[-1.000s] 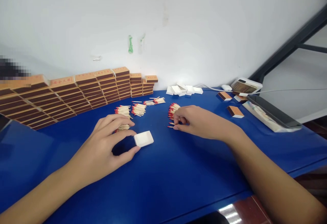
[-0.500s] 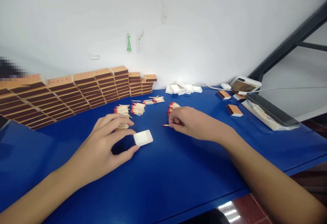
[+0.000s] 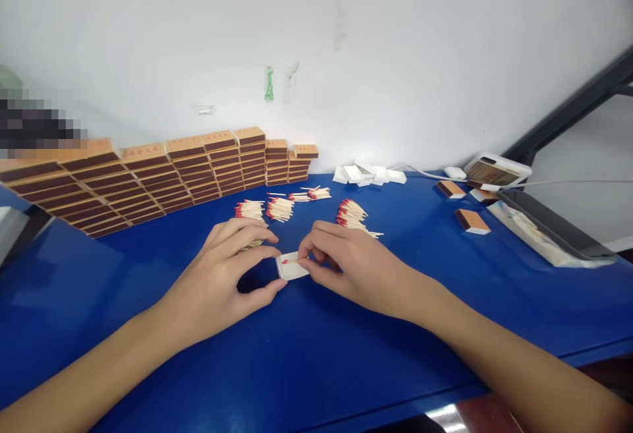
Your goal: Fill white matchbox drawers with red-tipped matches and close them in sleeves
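A small white matchbox tray [image 3: 293, 272] lies on the blue table. My left hand [image 3: 225, 271] grips its left end between thumb and index finger. Over the tray's right side, my right hand [image 3: 346, 263] pinches a red-tipped match [image 3: 291, 261], whose head lies within the tray. Just beyond my right hand is a pile of matches [image 3: 352, 214]. Further match piles, one [image 3: 250, 210] partly hidden behind my left fingers and another [image 3: 280, 209] beside it, rest near the middle.
Stacked matchboxes [image 3: 192, 169] form a wall along the back left. Spare white trays [image 3: 368, 173] lie against the wall. To the right are loose matchboxes [image 3: 472, 221], a phone [image 3: 556, 225], a white cable and a power bank [image 3: 497, 171]. The blue table [image 3: 297, 367] has its front edge near me.
My right hand has moved left from beside the right match pile to the tray, carrying the match. My left hand still grips the tray. The view has shifted slightly.
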Demonstrator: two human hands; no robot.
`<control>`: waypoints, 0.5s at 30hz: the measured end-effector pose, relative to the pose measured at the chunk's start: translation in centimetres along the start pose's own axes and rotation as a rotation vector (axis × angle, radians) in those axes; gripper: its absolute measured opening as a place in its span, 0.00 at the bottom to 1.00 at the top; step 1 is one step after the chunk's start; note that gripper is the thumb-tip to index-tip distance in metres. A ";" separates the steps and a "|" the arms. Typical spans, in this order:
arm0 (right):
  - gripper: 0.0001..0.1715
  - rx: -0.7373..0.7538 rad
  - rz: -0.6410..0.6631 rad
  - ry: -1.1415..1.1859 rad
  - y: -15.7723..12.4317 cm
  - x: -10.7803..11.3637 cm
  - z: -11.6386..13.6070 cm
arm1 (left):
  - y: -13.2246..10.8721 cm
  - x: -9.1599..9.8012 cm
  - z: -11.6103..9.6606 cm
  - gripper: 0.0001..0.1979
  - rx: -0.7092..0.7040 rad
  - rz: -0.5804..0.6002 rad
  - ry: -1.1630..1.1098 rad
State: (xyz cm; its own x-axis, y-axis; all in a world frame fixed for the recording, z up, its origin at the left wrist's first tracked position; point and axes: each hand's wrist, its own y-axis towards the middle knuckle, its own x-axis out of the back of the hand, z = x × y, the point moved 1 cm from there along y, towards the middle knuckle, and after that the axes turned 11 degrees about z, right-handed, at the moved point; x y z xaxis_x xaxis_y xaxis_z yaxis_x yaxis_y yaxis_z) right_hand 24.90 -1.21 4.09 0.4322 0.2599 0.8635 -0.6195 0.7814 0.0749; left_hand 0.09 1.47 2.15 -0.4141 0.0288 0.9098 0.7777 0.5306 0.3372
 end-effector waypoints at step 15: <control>0.06 -0.041 0.084 -0.049 0.3 -1.2 -0.4 | -0.2 -0.1 0.1 0.09 -0.025 -0.008 0.001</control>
State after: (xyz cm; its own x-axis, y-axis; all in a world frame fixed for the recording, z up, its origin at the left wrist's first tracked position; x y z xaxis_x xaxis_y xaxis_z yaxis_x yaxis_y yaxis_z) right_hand 24.45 -1.05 2.84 0.3462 0.2983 0.8895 -0.6246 0.7807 -0.0187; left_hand -0.04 1.40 1.94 -0.4200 0.0238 0.9072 0.7858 0.5096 0.3504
